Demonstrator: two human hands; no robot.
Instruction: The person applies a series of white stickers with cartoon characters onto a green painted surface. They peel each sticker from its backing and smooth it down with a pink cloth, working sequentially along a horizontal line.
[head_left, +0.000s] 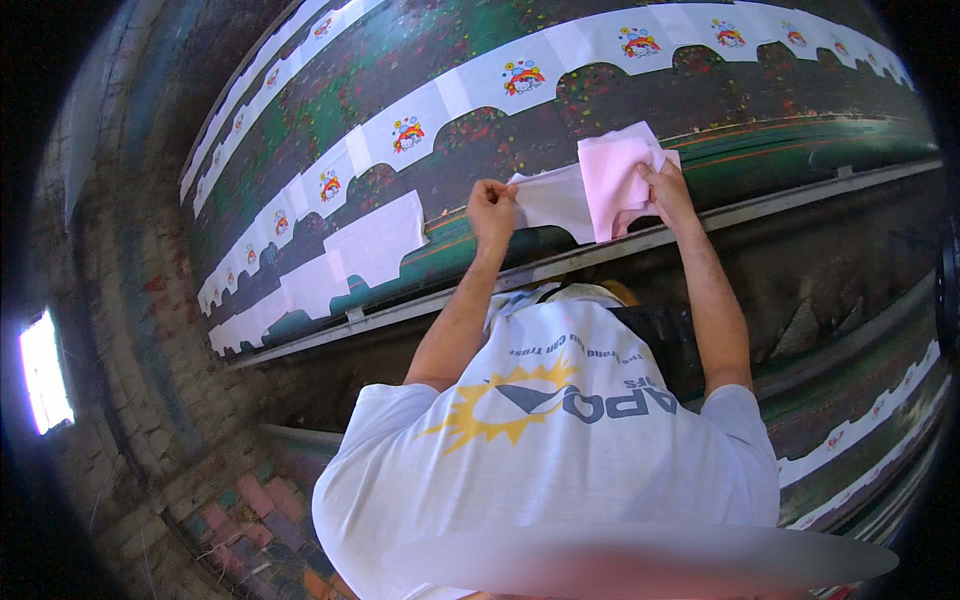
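My left hand is closed in a pinch at the left corner of a pale cut fabric piece, which stretches out over the near edge of the long table. In my right hand is a folded bundle of pale pink fabric pieces, gripped at its right side with the thumb on top. The bundle covers the right end of the stretched piece. Left of my left hand, a plain pale fabric piece lies flat in the near row, with more plain pieces beyond it.
Farther across the dark green, paint-spotted table run rows of white fabric pieces with colourful cartoon prints. A metal rail follows the near edge. Another table with printed pieces stands behind me at right. A brick wall rises at left.
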